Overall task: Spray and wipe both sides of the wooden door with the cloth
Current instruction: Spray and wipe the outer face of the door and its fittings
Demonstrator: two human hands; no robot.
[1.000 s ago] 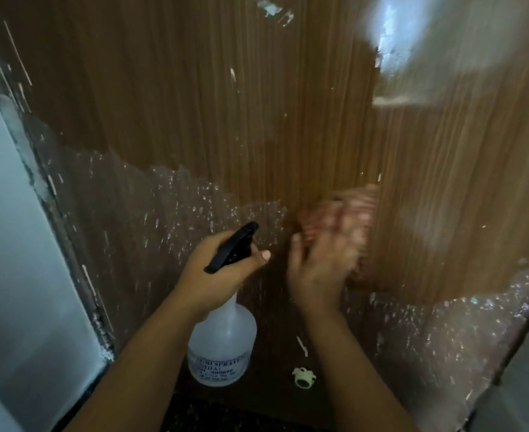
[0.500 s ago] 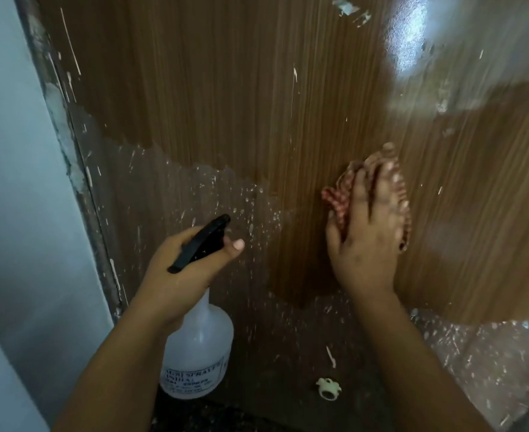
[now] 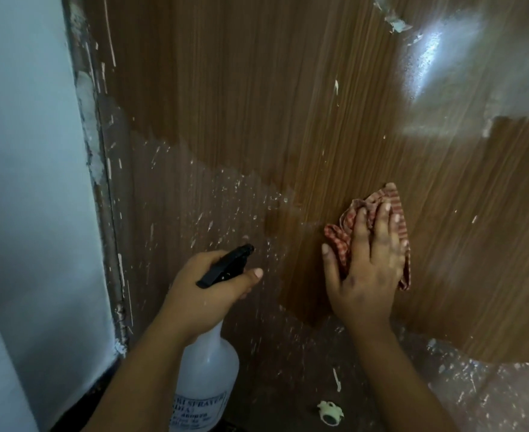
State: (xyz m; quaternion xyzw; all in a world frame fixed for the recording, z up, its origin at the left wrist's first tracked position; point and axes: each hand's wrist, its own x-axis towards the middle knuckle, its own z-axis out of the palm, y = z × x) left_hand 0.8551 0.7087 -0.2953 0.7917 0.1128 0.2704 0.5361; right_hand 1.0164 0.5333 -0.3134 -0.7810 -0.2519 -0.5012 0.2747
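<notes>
The right hand [image 3: 364, 269] presses the checked cloth [image 3: 391, 213] flat-fingered on the wooden door [image 3: 257, 104] mid-panel, bare wood around it, while the left hand [image 3: 207, 291] grips the upright spray bottle [image 3: 207, 375], nozzle toward the door.

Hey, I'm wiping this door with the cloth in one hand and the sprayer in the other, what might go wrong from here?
1. The right hand presses the cloth with flat fingers, not a grip; it may slip out and drop.
2. White flecks on the door look dried on and may smear rather than lift.
3. The spray bottle in the left hand points at the door; an accidental squeeze would re-wet it.
</notes>
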